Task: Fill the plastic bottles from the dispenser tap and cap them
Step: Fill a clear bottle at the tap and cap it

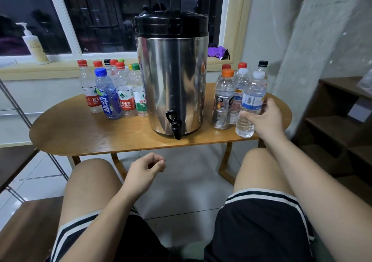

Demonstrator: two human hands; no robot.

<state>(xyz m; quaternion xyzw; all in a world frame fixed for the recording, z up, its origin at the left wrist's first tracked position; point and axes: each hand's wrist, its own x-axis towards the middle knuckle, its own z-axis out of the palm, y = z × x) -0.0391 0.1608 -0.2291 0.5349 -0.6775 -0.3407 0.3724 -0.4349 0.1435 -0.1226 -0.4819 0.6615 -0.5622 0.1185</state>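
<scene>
Mirror-silver dispenser (173, 80), black lid (171, 25), black tap (174, 124). Honey-brown, wood-grained bench (80, 135). At its 9 o'clock: blue bottle (108, 98), red-capped bottle (88, 88). At 3 o'clock: orange-capped bottle (223, 98); white-capped bottle (251, 100), blue label. Black shorts (257, 231), white-striped hems.

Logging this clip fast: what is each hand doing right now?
Left hand: loosely curled, holding nothing.
Right hand: grips the white-capped blue-labelled bottle.

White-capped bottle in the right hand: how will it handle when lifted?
The white-capped bottle looks thin, ribbed plastic, so it probably flexes under the right hand. Tall, narrow and tilted: likely tips easily. Its cap is on, so spilling seems unlikely.
</scene>
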